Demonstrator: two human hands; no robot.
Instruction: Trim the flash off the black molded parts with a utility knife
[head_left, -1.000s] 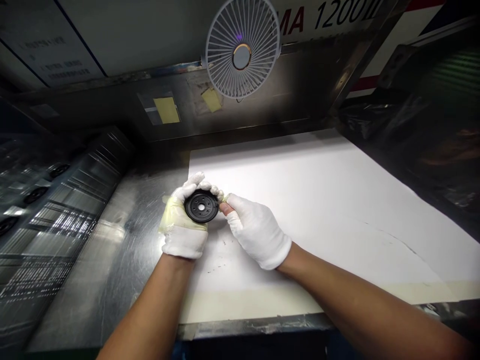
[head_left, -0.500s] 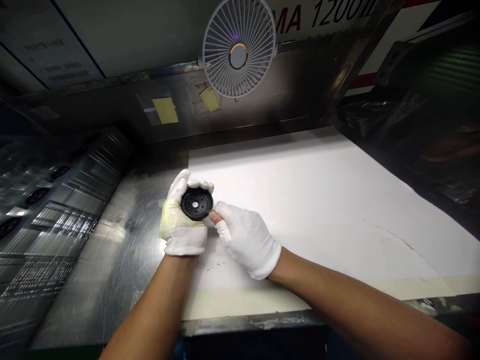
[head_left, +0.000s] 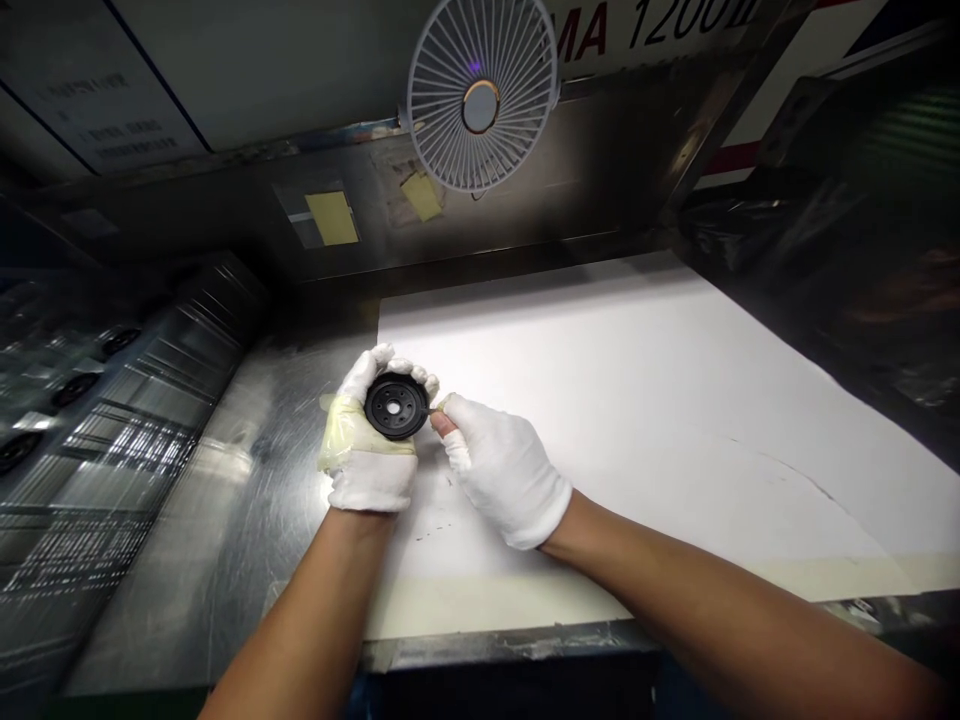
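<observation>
A black round disc (head_left: 396,406), ribbed at the rim, with a central hole and small holes around it, lies flat in my left hand (head_left: 369,445). That hand wears a white cotton glove with a yellowish film over the palm, and its fingers curl around the far edge. My right hand (head_left: 499,470), also gloved, has a bare fingertip showing. It pinches a thin small item (head_left: 434,409) right at the disc's right edge. The disc's underside is hidden.
Both hands are above a white paper sheet (head_left: 637,420) on a scratched stainless steel bench (head_left: 225,500). A wire-guarded fan (head_left: 481,105) hangs on the back wall above yellow notes (head_left: 331,218). Dark plastic (head_left: 787,230) lies at the right.
The hands and disc sit slightly further left than a second ago. My right hand stays at the disc's edge, and the disc remains in my left hand.
</observation>
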